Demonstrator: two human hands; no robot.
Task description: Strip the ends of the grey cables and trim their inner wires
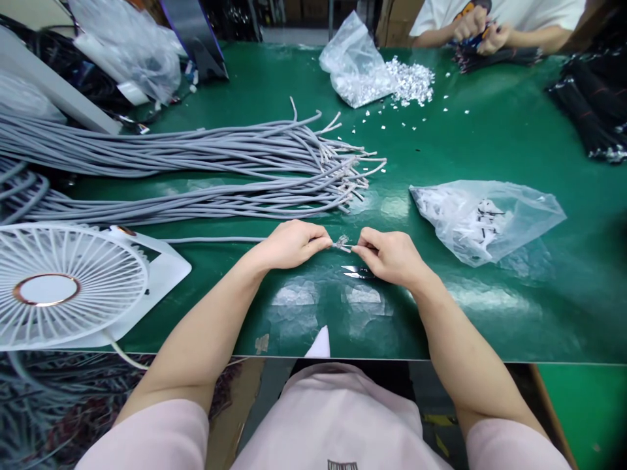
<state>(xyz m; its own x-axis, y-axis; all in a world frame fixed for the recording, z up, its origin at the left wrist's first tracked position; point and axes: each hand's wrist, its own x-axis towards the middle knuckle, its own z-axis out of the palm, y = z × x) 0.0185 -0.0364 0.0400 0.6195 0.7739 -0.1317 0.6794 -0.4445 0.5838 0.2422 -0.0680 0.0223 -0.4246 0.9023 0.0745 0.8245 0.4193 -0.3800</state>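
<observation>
My left hand (300, 244) is closed on a grey cable (215, 239) near its stripped end, and the cable runs off to the left behind the fan. Thin wires and frayed shielding (341, 243) stick out between my two hands. With thumb and finger, my right hand (389, 253) pinches the tip of one of these wires; the very end is hidden by the fingers. Small thread snips (358, 271) lie on the table just below my right hand, blades pointing left, their handles partly covered.
Bundles of grey cables (196, 153) stretch across the left. A white fan (73, 287) stands at the near left. A bag of white connectors (482, 222) lies right; a bag (355, 65) with spilled small pieces (411, 81) lies at the back. Across the table, another person's hands (482, 32) work near dark cables.
</observation>
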